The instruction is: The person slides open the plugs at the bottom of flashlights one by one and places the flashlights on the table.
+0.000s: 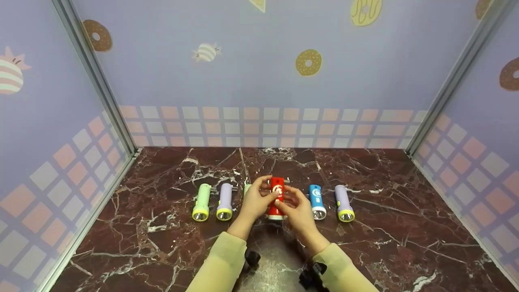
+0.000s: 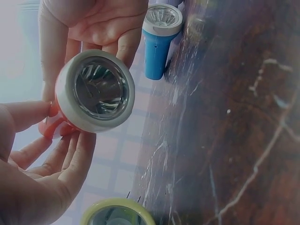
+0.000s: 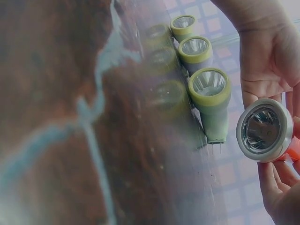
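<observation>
A red flashlight (image 1: 277, 182) with a white rim is between both hands, its lens end toward the person. My left hand (image 1: 256, 199) grips it from the left, with the thumb on its upper face. From the right, my right hand (image 1: 301, 213) holds the same body between thumb and fingers. In the left wrist view the clear lens (image 2: 101, 89) faces the camera, and the fingers hide part of the red casing. The right wrist view shows the white rim (image 3: 241, 133) beside the fingers. A green flashlight (image 1: 246, 188) is mostly hidden behind my left hand.
On the dark marbled table (image 1: 162, 243), a green flashlight (image 1: 201, 202) and a purple flashlight (image 1: 224, 201) lie left. A blue flashlight (image 1: 317, 201) and another purple flashlight (image 1: 344, 202) lie right. Patterned panels (image 1: 259, 89) enclose the back and sides.
</observation>
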`<act>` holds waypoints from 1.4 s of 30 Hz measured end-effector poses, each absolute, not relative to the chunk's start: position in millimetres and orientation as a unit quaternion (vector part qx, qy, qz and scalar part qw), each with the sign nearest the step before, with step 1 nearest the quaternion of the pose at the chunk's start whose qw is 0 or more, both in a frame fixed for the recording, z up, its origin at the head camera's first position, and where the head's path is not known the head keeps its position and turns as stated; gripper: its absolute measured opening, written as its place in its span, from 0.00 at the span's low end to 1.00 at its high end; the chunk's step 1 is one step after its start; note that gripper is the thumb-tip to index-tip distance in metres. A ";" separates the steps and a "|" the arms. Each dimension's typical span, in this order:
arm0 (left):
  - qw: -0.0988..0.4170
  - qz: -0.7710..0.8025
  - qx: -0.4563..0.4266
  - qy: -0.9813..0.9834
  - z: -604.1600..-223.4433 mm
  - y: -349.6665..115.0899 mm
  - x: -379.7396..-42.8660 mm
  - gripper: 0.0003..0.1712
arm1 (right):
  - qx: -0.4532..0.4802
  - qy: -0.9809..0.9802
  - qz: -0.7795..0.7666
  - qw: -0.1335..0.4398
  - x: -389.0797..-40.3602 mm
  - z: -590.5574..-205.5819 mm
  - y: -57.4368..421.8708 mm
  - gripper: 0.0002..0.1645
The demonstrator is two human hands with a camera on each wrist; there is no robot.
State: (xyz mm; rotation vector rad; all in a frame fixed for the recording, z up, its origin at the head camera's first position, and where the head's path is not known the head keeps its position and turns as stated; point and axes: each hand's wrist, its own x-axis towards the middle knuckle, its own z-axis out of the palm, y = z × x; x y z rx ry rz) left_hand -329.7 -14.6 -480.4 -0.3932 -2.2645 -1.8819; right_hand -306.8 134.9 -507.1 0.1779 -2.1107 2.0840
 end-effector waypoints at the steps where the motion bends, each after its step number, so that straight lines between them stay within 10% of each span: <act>1: 0.085 -0.633 -0.132 -0.758 -480.7 -14.8 -330.0 0.31 | 0.059 -0.707 0.700 0.083 -306.7 -506.8 135.0 0.32; 42: 0.068 -0.629 -0.069 -0.771 -476.0 -20.9 -332.9 0.32 | 0.076 -0.729 0.680 0.000 -306.7 -497.4 142.4 0.31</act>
